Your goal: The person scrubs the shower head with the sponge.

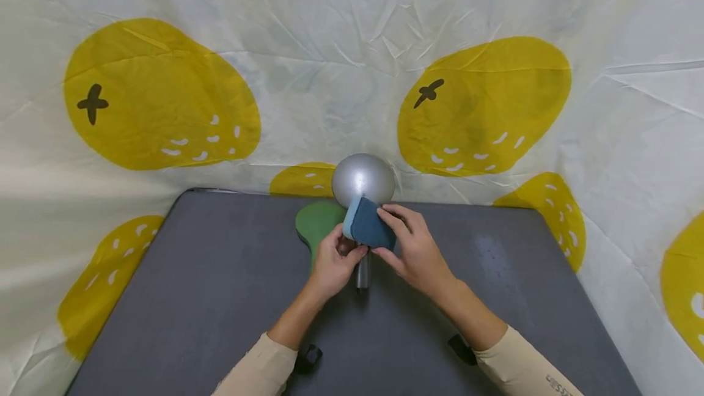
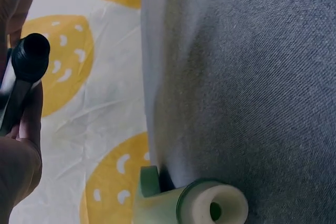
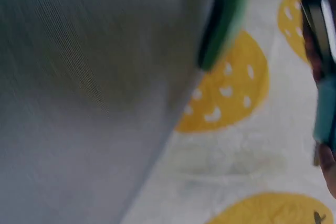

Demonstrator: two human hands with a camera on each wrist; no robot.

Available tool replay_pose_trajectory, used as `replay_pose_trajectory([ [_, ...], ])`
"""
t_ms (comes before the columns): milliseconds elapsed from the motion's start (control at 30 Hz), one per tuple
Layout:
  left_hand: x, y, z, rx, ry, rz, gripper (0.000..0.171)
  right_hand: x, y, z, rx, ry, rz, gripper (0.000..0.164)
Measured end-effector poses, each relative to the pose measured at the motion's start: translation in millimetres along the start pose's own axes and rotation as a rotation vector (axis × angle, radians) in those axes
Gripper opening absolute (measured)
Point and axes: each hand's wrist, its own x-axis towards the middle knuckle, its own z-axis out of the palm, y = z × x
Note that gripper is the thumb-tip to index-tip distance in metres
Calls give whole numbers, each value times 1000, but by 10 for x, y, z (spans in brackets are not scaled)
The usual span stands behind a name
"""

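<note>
In the head view, a shiny silver ladle has its rounded bowl up near the table's far edge and its handle pointing toward me. My left hand grips the handle. The handle's dark, hollow end shows in the left wrist view. A blue sponge, light foam on one side and a dark scouring pad on the other, overlaps the ladle just below its bowl. My right hand pinches the sponge between thumb and fingers. Part of the handle is hidden behind sponge and hands.
A green paddle-shaped thing with a rounded head lies left of the ladle, partly behind my left hand. The grey table reaches a white cloth printed with yellow shapes. Black wrist devices show near both sleeves.
</note>
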Motion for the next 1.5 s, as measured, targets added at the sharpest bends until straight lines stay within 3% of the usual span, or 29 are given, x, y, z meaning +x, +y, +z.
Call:
replay_pose_trajectory([
  [167, 20, 18, -29, -17, -15, 25, 45, -41, -51, 93, -3, 65, 31, 80],
  [400, -4, 93, -70, -76, -75, 5, 44, 150, 60, -67, -53, 88, 43, 79],
  [600, -43, 84, -52, -32, -61, -41, 45, 388, 279, -226, 17, 23, 175, 74],
  [800, -59, 12, -25, -31, -70, -20, 44, 557, 495, -331, 58, -57, 288, 72],
  [967, -81, -34, -28, 1, -88, -9, 43, 625, 621, -373, 43, -71, 323, 71],
  [1200, -93, -53, -22, -7, -104, 2, 43, 580, 560, -422, 17, -30, 285, 74],
  [1367, -44, -1, -8, -27, -105, 17, 43, 462, 420, -427, 0, 22, 154, 76],
  [1500, 2, 35, 2, -29, -87, 14, 45, 265, 286, -359, -52, 9, 30, 78],
])
